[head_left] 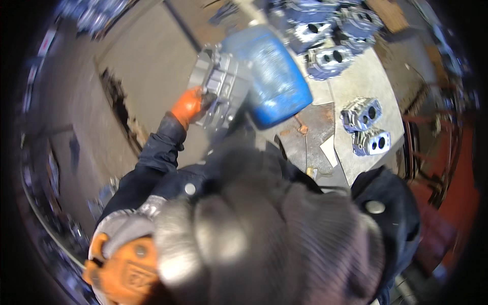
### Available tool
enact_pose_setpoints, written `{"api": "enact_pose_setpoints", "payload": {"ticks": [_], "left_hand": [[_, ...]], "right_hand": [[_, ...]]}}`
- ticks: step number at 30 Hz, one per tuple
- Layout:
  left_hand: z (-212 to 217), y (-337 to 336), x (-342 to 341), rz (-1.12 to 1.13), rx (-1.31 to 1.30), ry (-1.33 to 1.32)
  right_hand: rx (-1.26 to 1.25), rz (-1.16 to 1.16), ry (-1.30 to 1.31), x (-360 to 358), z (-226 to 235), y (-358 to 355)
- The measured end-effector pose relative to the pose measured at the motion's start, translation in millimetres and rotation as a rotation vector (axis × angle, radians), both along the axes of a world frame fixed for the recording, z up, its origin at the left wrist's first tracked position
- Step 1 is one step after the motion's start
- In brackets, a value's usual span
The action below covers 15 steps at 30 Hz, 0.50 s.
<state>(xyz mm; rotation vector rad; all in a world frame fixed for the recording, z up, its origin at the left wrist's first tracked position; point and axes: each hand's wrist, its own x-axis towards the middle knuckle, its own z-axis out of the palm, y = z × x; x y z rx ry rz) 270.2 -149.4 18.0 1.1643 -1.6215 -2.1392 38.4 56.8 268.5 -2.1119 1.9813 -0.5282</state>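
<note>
My left hand (188,105), in an orange glove, is closed on the near left edge of a grey ribbed metal casting (226,84). Its fingertips are partly hidden by the casting, which is held up in front of me, left of a scuffed blue plastic container (274,76). The casting overlaps the container's left side in the picture; whether they touch I cannot tell. Nowhere does my right hand show; only a dark sleeve appears at the lower right.
On the pale worktop (376,76) to the right stand two metal castings with round holes, the nearer casting (371,142) close to its edge. Several more castings (330,58) are piled farther back. Red metal framework (432,132) lies beyond the worktop's right edge.
</note>
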Motion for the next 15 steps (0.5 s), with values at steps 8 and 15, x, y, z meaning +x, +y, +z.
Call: {"api": "enact_pose_setpoints", "payload": {"ticks": [8,15], "left_hand": [[1.8,151.0,194.8,0.592,-0.221,-0.196],[-3.0,276.1,298.5,1.075,-0.128,-0.281]], "right_hand": [[0.181,-0.017,-0.01,-2.4,-8.5,31.2],[0.29,0.061,0.035,21.7,5.1,-1.4]]}}
